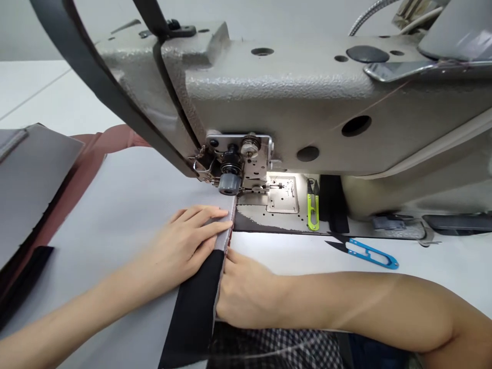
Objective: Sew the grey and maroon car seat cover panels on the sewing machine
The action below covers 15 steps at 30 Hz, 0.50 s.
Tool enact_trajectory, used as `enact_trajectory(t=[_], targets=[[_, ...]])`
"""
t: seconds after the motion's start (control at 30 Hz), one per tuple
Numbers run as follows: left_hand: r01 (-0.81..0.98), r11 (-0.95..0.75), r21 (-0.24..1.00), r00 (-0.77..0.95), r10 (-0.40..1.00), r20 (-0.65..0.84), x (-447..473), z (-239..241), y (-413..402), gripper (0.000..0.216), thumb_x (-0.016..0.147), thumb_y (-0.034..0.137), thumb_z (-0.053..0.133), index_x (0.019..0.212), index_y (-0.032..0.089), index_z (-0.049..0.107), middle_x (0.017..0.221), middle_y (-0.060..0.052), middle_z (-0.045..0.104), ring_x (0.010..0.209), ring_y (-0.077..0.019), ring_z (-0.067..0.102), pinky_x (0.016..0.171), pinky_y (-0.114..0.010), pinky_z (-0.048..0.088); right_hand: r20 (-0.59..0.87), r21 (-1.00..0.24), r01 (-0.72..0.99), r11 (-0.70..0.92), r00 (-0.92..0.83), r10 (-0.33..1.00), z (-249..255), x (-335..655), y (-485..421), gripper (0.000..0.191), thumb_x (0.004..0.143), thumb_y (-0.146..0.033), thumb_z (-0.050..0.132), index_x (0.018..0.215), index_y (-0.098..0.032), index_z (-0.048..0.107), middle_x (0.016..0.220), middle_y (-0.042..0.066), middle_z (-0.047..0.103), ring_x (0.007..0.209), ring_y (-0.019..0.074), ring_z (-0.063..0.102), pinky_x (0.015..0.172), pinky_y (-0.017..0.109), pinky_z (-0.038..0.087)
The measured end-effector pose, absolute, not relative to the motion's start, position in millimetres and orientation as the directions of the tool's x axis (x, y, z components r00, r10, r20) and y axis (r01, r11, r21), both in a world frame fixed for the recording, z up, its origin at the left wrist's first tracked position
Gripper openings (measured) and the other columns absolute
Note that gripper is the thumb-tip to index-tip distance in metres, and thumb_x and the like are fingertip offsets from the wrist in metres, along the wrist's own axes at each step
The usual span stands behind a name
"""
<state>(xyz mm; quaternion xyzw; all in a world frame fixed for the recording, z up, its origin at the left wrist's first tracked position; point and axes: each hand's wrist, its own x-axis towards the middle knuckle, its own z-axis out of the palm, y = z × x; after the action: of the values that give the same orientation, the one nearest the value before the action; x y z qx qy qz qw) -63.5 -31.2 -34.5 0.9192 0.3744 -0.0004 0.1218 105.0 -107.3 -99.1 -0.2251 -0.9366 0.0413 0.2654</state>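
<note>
A large light grey fabric panel (126, 205) lies on the table, its right edge running up to the needle area of the sewing machine (269, 77). On that edge my left hand (196, 236) rests flat, fingers stretched out toward the presser area. A black fabric strip (196, 307) lies along the same edge, below my left fingers. My right hand (246, 287) is closed on the fabric's edge from the right side; its fingertips are partly hidden by the layers. The needle itself is hidden behind the machine head.
Yellow-green thread snips (313, 205) lie on the machine bed beside the metal plate (282, 195). Blue thread snips (371, 253) lie on the white table right of it. Other grey pieces (42, 169), reddish fabric (80, 177) and a black strip (23, 282) are at left.
</note>
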Motion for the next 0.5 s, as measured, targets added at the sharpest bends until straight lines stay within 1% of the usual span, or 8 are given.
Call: enact_trajectory(t=[0.07,0.17,0.27,0.33,0.4,0.5], targets=[[0.686,-0.695,0.218,0.72,0.691,-0.063,-65,-38,-32,0.039,0.096,0.026,0.037,0.122,0.03,0.066,0.136,-0.001,0.058,0.125,-0.0246,0.053,0.102,-0.044,0.046,0.493,-0.217,0.364,0.906,-0.76,0.423,-97,107,-111,0.013,0.083,-0.012,0.056,0.081,-0.015,0.069,0.084,0.01,0.069,0.089,0.027,0.061,0.106,0.05,0.035],[0.663,-0.72,0.206,0.736,0.677,0.0,-70,-44,-31,0.036,0.096,0.026,0.039,0.117,0.03,0.067,0.133,0.0,0.06,0.126,-0.0249,0.053,0.102,-0.043,0.045,0.51,-0.229,0.326,0.917,-0.762,0.398,-92,109,-115,0.014,0.079,-0.009,0.056,0.073,-0.016,0.067,0.076,0.008,0.067,0.077,0.0234,0.06,0.096,0.045,0.042],[0.655,-0.728,0.202,0.743,0.67,0.007,-75,-49,-29,0.034,0.096,0.024,0.04,0.115,0.031,0.068,0.13,0.001,0.062,0.127,-0.0246,0.053,0.105,-0.042,0.042,0.501,-0.222,0.353,0.909,-0.758,0.417,-90,109,-113,0.015,0.079,-0.008,0.055,0.074,-0.015,0.067,0.076,0.009,0.067,0.076,0.0229,0.06,0.087,0.042,0.045],[0.659,-0.723,0.206,0.739,0.674,0.0,-77,-52,-29,0.036,0.095,0.02,0.04,0.114,0.033,0.068,0.131,0.002,0.061,0.128,-0.0239,0.053,0.111,-0.044,0.036,0.5,-0.194,0.368,0.91,-0.76,0.414,-90,108,-113,0.018,0.081,-0.007,0.053,0.077,-0.014,0.069,0.079,0.01,0.068,0.078,0.0241,0.061,0.089,0.044,0.044],[0.666,-0.715,0.214,0.733,0.68,-0.009,-78,-54,-30,0.042,0.094,0.015,0.038,0.118,0.035,0.066,0.136,0.001,0.057,0.133,-0.0233,0.049,0.117,-0.048,0.028,0.508,-0.181,0.355,0.917,-0.765,0.396,-90,108,-113,0.021,0.083,-0.007,0.051,0.077,-0.013,0.07,0.082,0.011,0.069,0.078,0.0244,0.062,0.091,0.044,0.043],[0.679,-0.697,0.229,0.717,0.697,-0.008,-77,-58,-30,0.052,0.093,0.009,0.032,0.123,0.037,0.064,0.139,0.0,0.053,0.14,-0.0217,0.041,0.12,-0.05,0.021,0.487,-0.219,0.314,0.924,-0.785,0.383,-89,108,-114,0.024,0.086,-0.008,0.05,0.075,-0.014,0.07,0.084,0.012,0.071,0.078,0.0238,0.063,0.088,0.043,0.044]])
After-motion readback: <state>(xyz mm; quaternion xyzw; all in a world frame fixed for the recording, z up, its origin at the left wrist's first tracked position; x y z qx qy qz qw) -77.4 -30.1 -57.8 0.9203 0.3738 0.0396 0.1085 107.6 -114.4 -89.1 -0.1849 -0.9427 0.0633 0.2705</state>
